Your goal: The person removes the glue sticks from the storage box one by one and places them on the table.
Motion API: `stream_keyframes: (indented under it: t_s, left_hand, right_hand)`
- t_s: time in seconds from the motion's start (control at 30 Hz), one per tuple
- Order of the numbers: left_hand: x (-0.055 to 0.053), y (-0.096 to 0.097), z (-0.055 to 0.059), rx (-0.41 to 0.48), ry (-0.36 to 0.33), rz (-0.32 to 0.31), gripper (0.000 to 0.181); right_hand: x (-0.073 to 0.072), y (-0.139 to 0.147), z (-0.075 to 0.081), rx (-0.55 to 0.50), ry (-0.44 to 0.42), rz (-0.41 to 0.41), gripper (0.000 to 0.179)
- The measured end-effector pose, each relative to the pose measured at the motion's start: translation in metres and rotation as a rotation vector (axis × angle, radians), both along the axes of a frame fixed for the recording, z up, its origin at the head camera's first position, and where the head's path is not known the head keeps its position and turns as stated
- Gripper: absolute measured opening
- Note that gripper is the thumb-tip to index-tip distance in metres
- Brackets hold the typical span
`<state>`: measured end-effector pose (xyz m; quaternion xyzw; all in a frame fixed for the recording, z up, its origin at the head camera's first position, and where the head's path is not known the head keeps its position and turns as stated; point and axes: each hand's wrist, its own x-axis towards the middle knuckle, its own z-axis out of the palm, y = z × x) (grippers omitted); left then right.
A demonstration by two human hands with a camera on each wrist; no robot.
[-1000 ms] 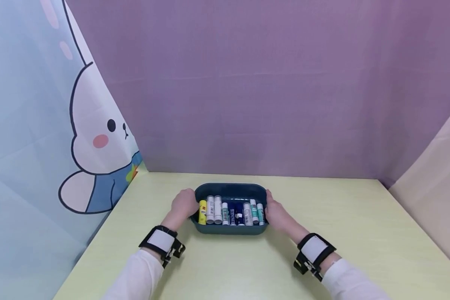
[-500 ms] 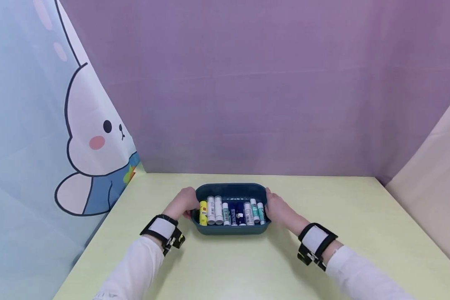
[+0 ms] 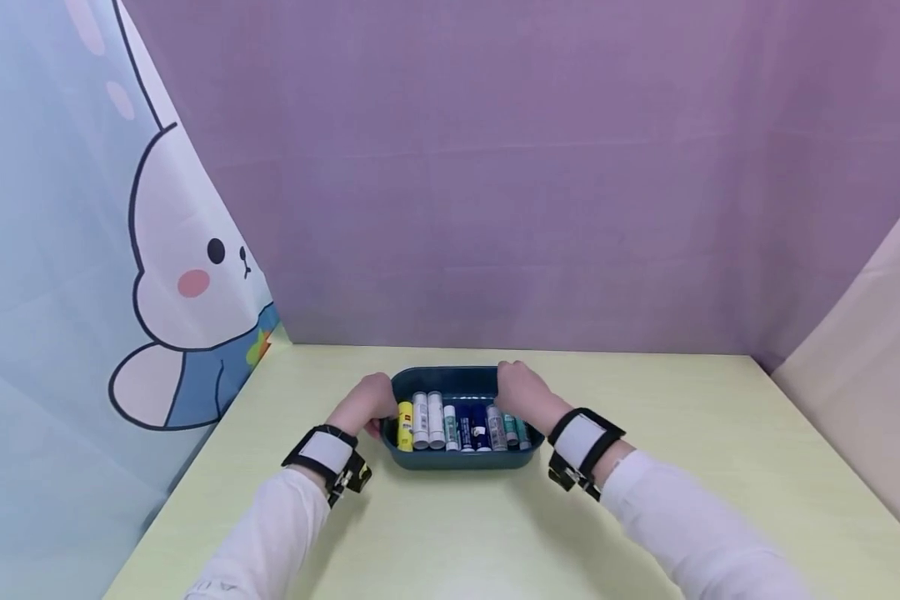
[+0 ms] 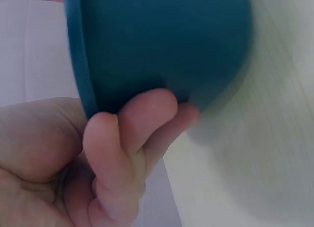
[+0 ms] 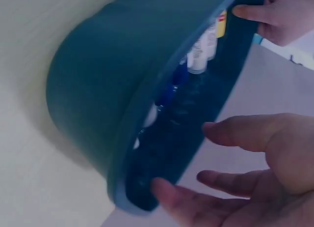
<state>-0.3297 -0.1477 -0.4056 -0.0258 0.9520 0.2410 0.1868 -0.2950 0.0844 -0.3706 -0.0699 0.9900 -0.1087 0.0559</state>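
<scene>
A dark teal oblong basin (image 3: 457,460) stands on the table with a row of glue sticks in it. From left to right they run yellow (image 3: 405,427), white (image 3: 420,421), teal-and-white (image 3: 451,428), dark blue (image 3: 480,429), and more white and teal ones. My left hand (image 3: 371,400) grips the basin's left end, its thumb over the rim and fingers curled against the outer wall (image 4: 167,40). Over the basin's right back part hovers my right hand (image 3: 528,393). In the right wrist view its fingers (image 5: 240,131) are spread and hold nothing.
The pale yellow-green table (image 3: 450,533) runs back to a purple cloth (image 3: 495,183). A light blue cloth with a cartoon rabbit (image 3: 187,267) hangs at the left, and a pale cloth (image 3: 870,358) at the right.
My right hand has let go of the basin's right end and moved left and up over its inside. The left hand keeps its grip, and the basin has barely moved.
</scene>
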Motion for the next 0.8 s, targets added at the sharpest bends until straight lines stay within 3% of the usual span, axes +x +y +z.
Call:
stream_keyframes:
  t_s: [0.2, 0.4, 0.6, 0.8]
  left_hand:
    - [0.000, 0.001, 0.001, -0.002, 0.003, 0.000, 0.030]
    - [0.001, 0.003, 0.002, -0.011, 0.004, 0.000, 0.031]
    - [-0.001, 0.004, 0.001, -0.028, 0.002, 0.011, 0.030]
    - [-0.001, 0.004, 0.000, -0.036, -0.006, 0.021, 0.029]
  right_hand:
    - [-0.002, -0.007, -0.016, 0.057, -0.042, -0.018, 0.005]
    - [0.000, -0.009, -0.027, 0.070, 0.003, -0.013, 0.027]
    - [0.001, -0.014, -0.030, 0.168, 0.054, -0.010, 0.024]
    - [0.002, -0.016, -0.033, 0.220, -0.015, -0.015, 0.015]
